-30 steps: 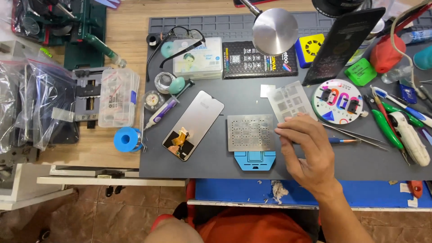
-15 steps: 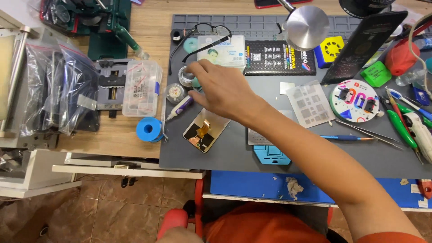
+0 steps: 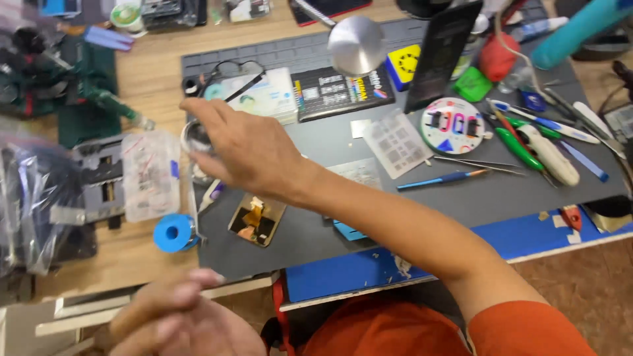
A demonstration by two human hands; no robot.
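Wood shows along the left side of the desk (image 3: 155, 79), and a grey mat (image 3: 461, 191) covers the rest as far as the right edge.

1. At the left edge lie clear plastic bags (image 3: 30, 198). Beside them sits a clear parts box (image 3: 150, 173).
2. Near the front edge, just off the front-left corner of the mat, stands a blue spool (image 3: 173, 232).
3. Your left hand (image 3: 188, 316) hangs below the front edge. It is blurred, so the grip cannot be told.
4. Your right hand (image 3: 247, 151) reaches across to the left part of the mat. Its fingers close around a small round clear container (image 3: 196, 137), held above the mat's left edge.
5. Just in front of that hand lies an opened phone (image 3: 257, 219), its gold inside showing.
6. At mid-mat lie two metal stencils (image 3: 397, 144).
7. Toward the right edge lie a blue pen (image 3: 443, 178), tweezers (image 3: 471, 162) and green-handled cutters (image 3: 517, 146).
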